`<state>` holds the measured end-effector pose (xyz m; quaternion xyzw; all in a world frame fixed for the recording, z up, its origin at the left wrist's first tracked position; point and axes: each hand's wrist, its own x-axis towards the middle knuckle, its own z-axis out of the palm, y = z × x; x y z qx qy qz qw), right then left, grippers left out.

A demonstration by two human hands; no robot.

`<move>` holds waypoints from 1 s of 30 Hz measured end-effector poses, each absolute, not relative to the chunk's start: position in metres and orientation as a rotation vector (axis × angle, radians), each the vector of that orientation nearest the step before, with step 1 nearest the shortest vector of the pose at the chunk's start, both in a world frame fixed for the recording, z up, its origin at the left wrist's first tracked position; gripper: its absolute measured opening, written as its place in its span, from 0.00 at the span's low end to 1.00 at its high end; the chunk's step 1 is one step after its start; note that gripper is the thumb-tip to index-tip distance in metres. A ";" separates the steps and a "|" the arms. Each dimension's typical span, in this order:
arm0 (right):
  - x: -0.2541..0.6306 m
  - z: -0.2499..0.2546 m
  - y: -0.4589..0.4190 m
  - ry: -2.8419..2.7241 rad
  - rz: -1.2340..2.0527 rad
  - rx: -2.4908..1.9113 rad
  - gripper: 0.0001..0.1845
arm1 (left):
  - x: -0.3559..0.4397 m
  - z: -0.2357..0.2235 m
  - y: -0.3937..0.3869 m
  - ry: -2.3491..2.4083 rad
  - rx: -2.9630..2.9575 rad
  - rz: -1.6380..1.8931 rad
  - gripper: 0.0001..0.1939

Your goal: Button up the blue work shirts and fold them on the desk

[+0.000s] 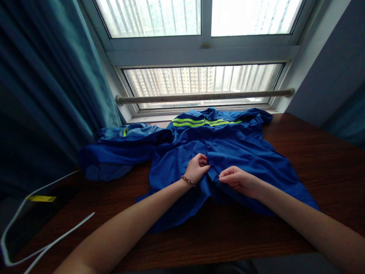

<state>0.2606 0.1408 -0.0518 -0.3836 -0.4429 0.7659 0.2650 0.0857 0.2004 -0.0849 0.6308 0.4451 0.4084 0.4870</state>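
Note:
A blue work shirt (245, 163) with yellow-green reflective stripes across the chest lies spread on a dark wooden table, collar toward the window. Its left-hand sleeve stretches out over the table; the hem faces me. Buttons run down the middle of the front. My left hand (197, 167), with a beaded bracelet at the wrist, is closed on the front edge beside a button. Just to its right, my right hand (238, 180) pinches the other front edge lower down, near the hem. Between the hands the front panels part slightly toward the bottom.
The wooden table (322, 160) reaches to the window sill. A metal rail (205, 97) crosses in front of the window. A blue curtain (94, 76) hangs at the left. A white cable (57, 239) and a yellow tag (42, 198) are at the lower left.

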 end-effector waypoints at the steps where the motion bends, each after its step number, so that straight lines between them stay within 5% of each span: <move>1: 0.262 -0.051 0.141 -1.215 2.102 -1.042 0.13 | 0.086 -0.085 0.200 1.084 1.545 0.990 0.12; 6: 0.261 -0.053 0.139 -1.499 2.118 -1.006 0.14 | 0.085 -0.086 0.199 1.102 1.589 1.002 0.12; 19: 0.244 -0.051 0.122 -2.323 1.349 -1.109 0.17 | 0.086 -0.085 0.199 1.110 1.584 1.019 0.11; 22: 0.245 -0.053 0.125 -2.186 1.366 -1.163 0.16 | 0.086 -0.086 0.199 1.105 1.597 1.010 0.11; 27: 0.258 -0.052 0.142 -1.355 1.848 -1.170 0.16 | 0.086 -0.086 0.201 1.125 1.556 0.976 0.11; 30: 0.273 -0.043 0.158 -1.136 1.788 -1.108 0.16 | 0.086 -0.074 0.192 1.205 1.529 1.075 0.12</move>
